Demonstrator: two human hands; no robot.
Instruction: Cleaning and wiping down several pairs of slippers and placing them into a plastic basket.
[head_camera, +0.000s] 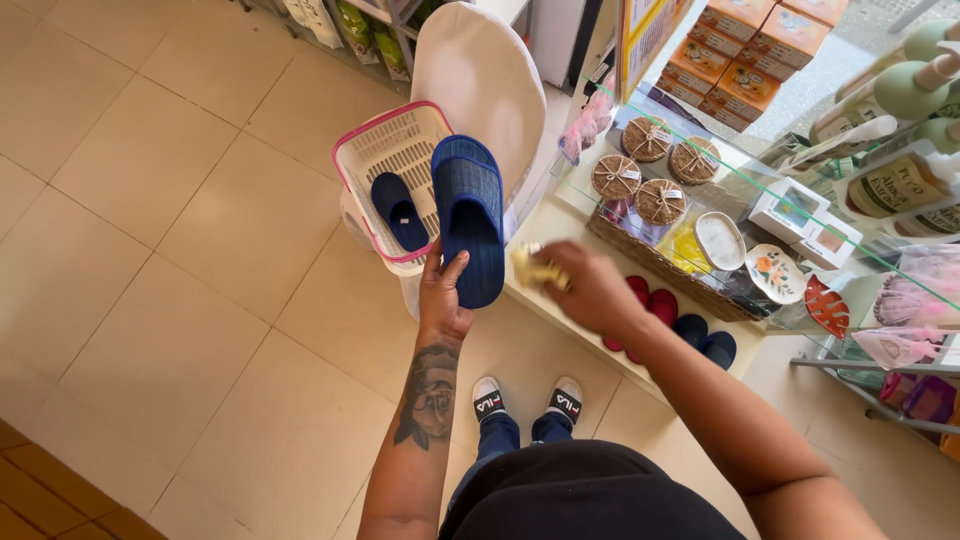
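Left hand (443, 290) clamped on a ribbed blue fabric slipper (468, 215) held over a pink-rimmed white slotted plastic basket (385, 150) holding its mate (398, 210), right hand (590, 290) closed around a blurred pale yellow item (535, 268), cream shelf (560, 225), woven round coasters (632, 175), beige tiled floor (150, 250).

Two blue slippers (468, 215), one pink-rimmed white basket (392, 150), four round woven coasters (616, 177) on the right, five orange boxes (745, 50) at far right, two small decorated dishes (720, 240), and two hands (440, 295).
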